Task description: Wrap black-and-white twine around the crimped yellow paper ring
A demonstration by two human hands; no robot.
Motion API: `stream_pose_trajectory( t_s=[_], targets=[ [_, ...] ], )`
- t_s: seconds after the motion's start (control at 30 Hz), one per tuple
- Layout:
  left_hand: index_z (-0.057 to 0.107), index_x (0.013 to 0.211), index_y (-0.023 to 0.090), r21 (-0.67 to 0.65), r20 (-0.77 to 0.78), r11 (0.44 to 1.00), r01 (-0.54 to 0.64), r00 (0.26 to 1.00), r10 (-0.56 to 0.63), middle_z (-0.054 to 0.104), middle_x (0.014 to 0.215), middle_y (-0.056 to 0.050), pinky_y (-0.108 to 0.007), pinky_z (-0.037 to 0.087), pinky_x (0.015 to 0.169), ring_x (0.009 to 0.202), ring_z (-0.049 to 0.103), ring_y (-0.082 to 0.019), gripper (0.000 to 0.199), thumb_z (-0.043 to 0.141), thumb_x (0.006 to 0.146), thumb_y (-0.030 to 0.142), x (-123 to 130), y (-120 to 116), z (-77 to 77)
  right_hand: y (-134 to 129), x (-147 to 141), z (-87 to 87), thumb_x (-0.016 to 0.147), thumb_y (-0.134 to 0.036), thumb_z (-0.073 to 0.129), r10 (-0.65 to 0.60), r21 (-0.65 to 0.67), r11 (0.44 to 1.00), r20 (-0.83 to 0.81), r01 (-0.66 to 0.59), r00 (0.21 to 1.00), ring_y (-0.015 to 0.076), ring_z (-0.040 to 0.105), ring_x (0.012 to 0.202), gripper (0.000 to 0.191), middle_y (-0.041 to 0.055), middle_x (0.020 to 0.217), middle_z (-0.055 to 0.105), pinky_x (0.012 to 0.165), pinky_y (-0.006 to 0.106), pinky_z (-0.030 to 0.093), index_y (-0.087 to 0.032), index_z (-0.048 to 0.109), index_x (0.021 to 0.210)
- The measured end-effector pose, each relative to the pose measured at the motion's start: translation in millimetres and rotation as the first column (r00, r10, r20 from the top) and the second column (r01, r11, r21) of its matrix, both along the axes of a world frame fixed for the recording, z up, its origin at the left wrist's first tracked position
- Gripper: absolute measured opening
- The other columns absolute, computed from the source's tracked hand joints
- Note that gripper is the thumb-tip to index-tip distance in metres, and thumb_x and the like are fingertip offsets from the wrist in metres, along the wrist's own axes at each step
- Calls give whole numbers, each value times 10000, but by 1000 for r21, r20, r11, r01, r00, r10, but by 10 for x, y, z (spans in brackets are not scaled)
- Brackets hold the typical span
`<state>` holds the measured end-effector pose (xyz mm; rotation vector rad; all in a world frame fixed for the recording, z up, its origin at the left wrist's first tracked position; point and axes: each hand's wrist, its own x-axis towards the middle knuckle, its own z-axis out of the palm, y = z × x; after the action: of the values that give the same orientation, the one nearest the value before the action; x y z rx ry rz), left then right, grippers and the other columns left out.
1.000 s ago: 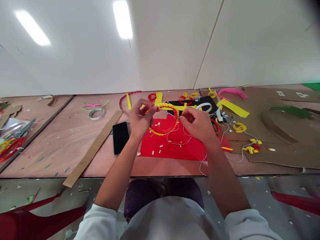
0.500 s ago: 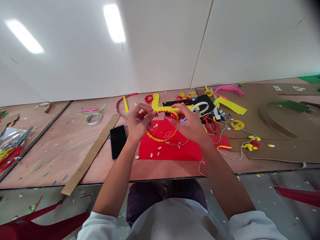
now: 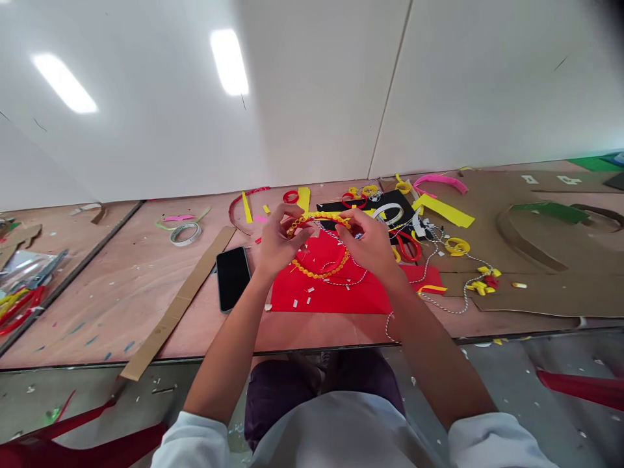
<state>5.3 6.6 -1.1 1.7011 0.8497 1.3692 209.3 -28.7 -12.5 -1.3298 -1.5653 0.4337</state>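
Note:
Between my hands is a ring point(image 3: 319, 275) edged with small yellow scallops, its inner band red. My left hand point(image 3: 281, 242) pinches its left side between thumb and fingers. The right side is gripped by my right hand point(image 3: 366, 239), the thumb inside the ring and the fingers around the outer edge. Beneath it lies a red sheet point(image 3: 336, 300) scattered with small white scraps. A black-and-white twisted cord point(image 3: 351, 284) runs across the sheet under the ring. Part of the ring is hidden behind my fingers.
A phone point(image 3: 233, 279) and a long cardboard strip point(image 3: 180, 302) lie to the left, near a tape roll point(image 3: 186, 234). Scissors point(image 3: 46, 270) are at the far left. Yellow strips point(image 3: 446, 210), a black sheet point(image 3: 336, 207) and brown cardboard point(image 3: 531, 296) cover the right side.
The ring has tilted, so its red inner band now shows along the top. Both hands have turned slightly, and my right hand has closed onto the ring's right side.

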Motion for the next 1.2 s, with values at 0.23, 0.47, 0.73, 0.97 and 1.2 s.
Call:
stream_pose_trajectory(
  t_s=[0.23, 0.47, 0.73, 0.97, 1.2],
  targets=[
    [620, 1162, 248, 265, -295, 942, -205, 913, 281, 720, 1162, -64, -360, 574, 886, 1007, 685, -199, 296, 728, 887, 270, -32, 43, -77, 8, -56, -20, 891, -444, 626, -51, -33, 998, 28, 52, 998, 190, 622, 673, 280, 24, 772, 703, 703, 337, 487, -215, 696, 1035],
    [650, 1111, 241, 138, -238, 973, -183, 948, 212, 740, 1011, -38, -324, 538, 804, 934, 692, -190, 275, 733, 849, 238, -43, 103, -122, -13, -108, -46, 879, -406, 664, 15, -55, 998, 50, -13, 999, 197, 641, 737, 295, 23, 846, 707, 756, 355, 520, -233, 645, 1118],
    [656, 1053, 229, 67, -81, 990, -126, 988, 131, 692, 995, -37, -276, 518, 780, 941, 660, -175, 302, 786, 781, 230, -53, 137, -135, -27, -167, -106, 890, -292, 675, -45, 212, 977, 241, -7, 969, 312, 577, 1172, 86, 134, 1205, 621, 1016, 519, 521, -233, 685, 827],
    [644, 1017, 223, 76, -89, 988, -138, 986, 144, 677, 1000, -34, -282, 531, 811, 929, 646, -162, 226, 754, 820, 238, -30, 121, -133, -35, -167, -128, 936, -317, 624, 23, 103, 993, 270, -53, 963, 372, 519, 1316, 208, 148, 1378, 623, 1082, 606, 487, -221, 807, 911],
    [636, 975, 225, 52, -56, 992, -116, 991, 119, 652, 970, -26, -263, 528, 733, 889, 634, -156, 251, 800, 791, 273, -7, 129, -160, -51, -165, -47, 866, -307, 660, 78, -15, 997, 119, -77, 990, 319, 645, 1127, 141, 134, 1130, 686, 988, 508, 522, -208, 692, 771]
  ],
)
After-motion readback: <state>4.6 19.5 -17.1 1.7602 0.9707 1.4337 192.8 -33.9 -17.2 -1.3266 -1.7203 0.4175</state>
